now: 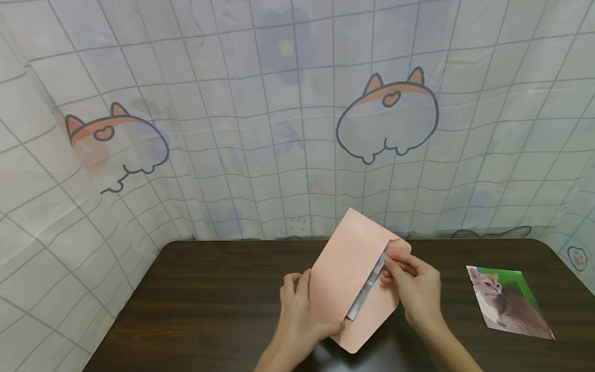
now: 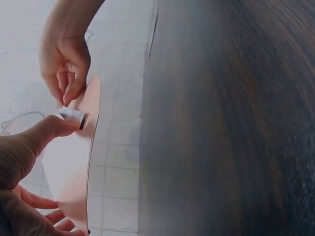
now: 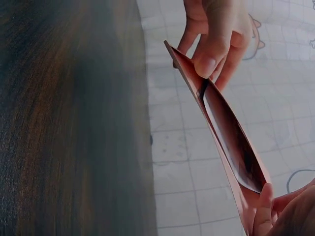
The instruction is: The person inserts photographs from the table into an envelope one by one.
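A pink envelope (image 1: pixel 344 258) is held up at a slant over the table, its pocket gaping. Inside the opening shows a pale edge of a card (image 1: pixel 367 285); in the right wrist view the glossy card (image 3: pixel 229 137) lies within the pocket. My left hand (image 1: pixel 299 315) grips the envelope's left side, its thumb on the lower end of the opening and its fingers behind. At the upper right end, my right hand (image 1: pixel 418 287) pinches the envelope near the pocket's edge. Parts of its fingers are hidden by the hand in the head view.
A cat photo (image 1: pixel 511 305) with a green background lies on the right of the dark wooden table (image 1: pixel 209 299). Behind the table hangs a white gridded curtain (image 1: pixel 251 129) with cartoon animal prints, which also runs along the left side.
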`<state>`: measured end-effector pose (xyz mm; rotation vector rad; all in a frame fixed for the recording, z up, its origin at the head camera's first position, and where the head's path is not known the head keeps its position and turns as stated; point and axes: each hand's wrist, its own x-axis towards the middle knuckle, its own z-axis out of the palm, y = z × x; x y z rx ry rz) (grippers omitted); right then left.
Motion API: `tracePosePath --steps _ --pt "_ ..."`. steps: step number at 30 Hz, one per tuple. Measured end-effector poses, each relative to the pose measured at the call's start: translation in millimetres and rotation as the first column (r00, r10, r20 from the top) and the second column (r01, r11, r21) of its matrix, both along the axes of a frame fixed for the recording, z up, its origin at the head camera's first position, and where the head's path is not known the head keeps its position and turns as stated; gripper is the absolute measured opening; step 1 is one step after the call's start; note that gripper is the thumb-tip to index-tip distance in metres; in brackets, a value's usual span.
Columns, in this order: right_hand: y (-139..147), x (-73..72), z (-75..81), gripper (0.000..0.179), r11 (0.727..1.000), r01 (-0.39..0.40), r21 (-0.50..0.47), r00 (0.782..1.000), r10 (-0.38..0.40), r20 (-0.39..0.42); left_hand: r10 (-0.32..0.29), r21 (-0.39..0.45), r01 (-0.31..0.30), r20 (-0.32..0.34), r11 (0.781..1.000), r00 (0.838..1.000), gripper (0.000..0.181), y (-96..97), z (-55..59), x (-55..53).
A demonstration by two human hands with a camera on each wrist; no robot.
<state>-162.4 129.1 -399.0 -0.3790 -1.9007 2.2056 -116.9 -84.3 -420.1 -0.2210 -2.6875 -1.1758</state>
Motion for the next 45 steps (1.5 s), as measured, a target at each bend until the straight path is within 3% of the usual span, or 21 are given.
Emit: tracePosePath --steps 8,14,27,33,45 --pt "3 -0.5 1.6 0.027 0.996 -0.038 0.080 0.999 0.041 -0.030 0.004 0.016 -0.005 0.018 1.000 1.000 0.109 -0.8 0.9 0.6" --pt "5 0.6 2.2 0.025 0.978 -0.104 0.182 0.994 0.106 0.004 0.012 0.024 -0.012 0.009 1.000 1.000 0.109 -0.8 -0.5 -0.8" --pt "1 2.0 -1.2 0.021 0.955 -0.267 0.127 0.963 0.258 0.079 0.058 0.008 -0.058 -0.060 0.998 0.997 0.106 -1.2 -1.4 -1.9" --pt "-1 1.1 -2.6 0.021 0.962 -0.265 0.070 0.962 0.259 0.083 0.060 0.010 -0.059 -0.062 0.998 0.996 0.105 -1.1 -1.5 -1.8" --pt "-7 3.2 -4.0 0.020 0.972 -0.222 0.075 0.972 0.215 0.091 0.032 0.030 -0.031 -0.023 0.999 0.999 0.108 0.6 0.7 1.4"
